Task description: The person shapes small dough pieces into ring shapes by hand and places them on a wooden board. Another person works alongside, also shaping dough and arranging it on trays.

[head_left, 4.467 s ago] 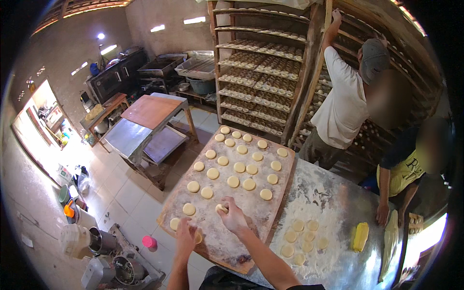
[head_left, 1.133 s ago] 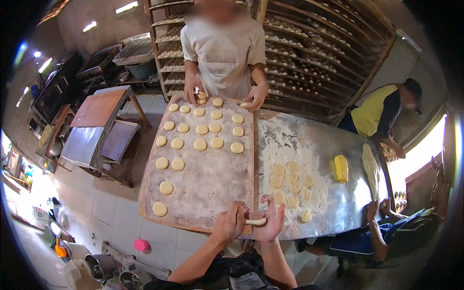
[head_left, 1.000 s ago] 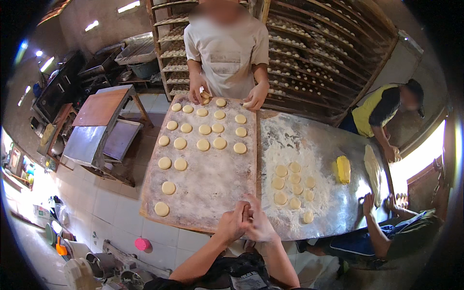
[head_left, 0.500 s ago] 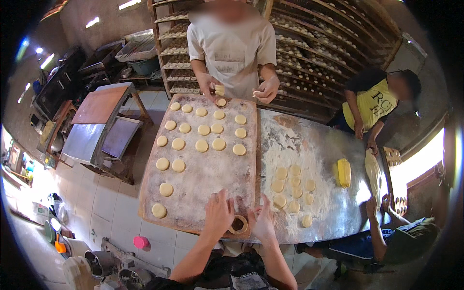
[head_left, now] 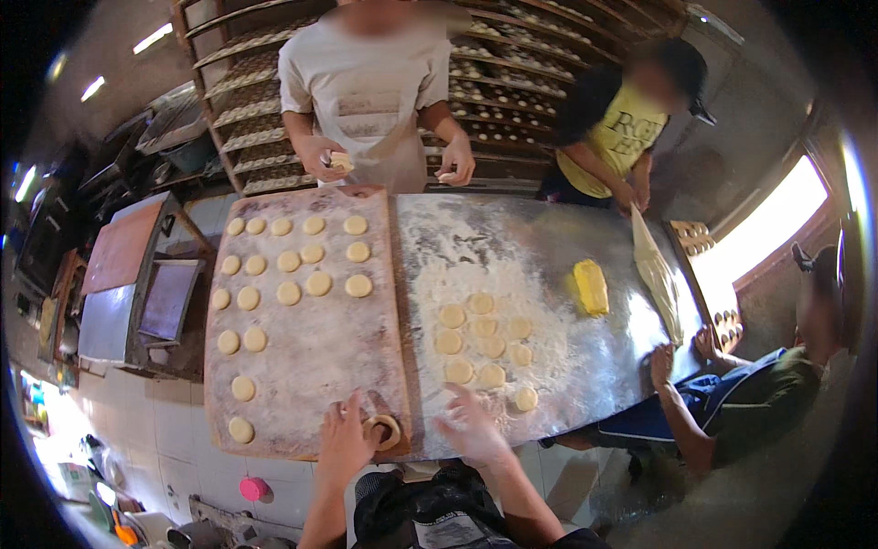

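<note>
My left hand (head_left: pixel 346 430) has its fingers extended on the floury wooden board (head_left: pixel 306 361), touching or just beside a pale dough ring (head_left: pixel 382 433) at the board's near right corner. My right hand (head_left: pixel 471 425) is to the right of the ring, blurred, fingers apart and holding nothing visible. Rows of round dough discs (head_left: pixel 288 294) lie on the board's far and left parts. On the metal table (head_left: pixel 594 384) to the right, more pale discs (head_left: pixel 459 371) sit in spilt flour (head_left: pixel 439 274), and a yellow block (head_left: pixel 591 287) lies beyond them.
A co-worker (head_left: pixel 361 119) across holds small pieces, before racks (head_left: pixel 494 55) of dough. Two others (head_left: pixel 608 151) (head_left: pixel 745 416) handle a long pale strip (head_left: pixel 656 274) along the right edge. A side table (head_left: pixel 114 293) stands left; a pink container (head_left: pixel 253 488) is on the floor.
The dough earlier between my hands now lies as a ring. My right hand has moved rightward from it. The yellow-shirted co-worker has lifted the strip's far end. The view has shifted right.
</note>
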### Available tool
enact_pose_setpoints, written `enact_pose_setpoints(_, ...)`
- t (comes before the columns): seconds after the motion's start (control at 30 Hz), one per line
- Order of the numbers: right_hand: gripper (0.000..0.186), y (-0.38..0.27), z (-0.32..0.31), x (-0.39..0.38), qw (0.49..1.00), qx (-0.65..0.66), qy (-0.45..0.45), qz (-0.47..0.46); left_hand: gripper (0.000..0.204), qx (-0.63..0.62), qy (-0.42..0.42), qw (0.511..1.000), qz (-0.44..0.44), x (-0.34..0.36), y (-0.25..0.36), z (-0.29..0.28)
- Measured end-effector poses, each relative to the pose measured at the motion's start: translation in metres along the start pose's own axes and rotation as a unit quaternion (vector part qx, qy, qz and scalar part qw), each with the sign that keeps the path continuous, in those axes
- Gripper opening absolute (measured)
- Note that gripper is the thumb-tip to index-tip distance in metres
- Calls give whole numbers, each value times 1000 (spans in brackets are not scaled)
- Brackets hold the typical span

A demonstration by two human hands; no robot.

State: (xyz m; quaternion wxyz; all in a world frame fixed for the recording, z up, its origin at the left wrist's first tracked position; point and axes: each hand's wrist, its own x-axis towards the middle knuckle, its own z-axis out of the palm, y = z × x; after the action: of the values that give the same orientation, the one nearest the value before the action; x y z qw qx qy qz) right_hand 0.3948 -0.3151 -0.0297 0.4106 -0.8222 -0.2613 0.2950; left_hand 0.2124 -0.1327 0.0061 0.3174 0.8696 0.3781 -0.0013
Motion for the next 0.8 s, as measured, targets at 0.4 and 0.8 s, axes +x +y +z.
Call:
enact_pose_setpoints(0.4, 30, 56, -129, 20, 998, 59, -26, 23, 40, -203, -113, 969, 85, 34, 146, 94)
enact_pose_setpoints(0.8, 46, 11, -135, 35, 984, 127, -47, -117, 30, -344, 14, 938, 37, 20, 190, 77)
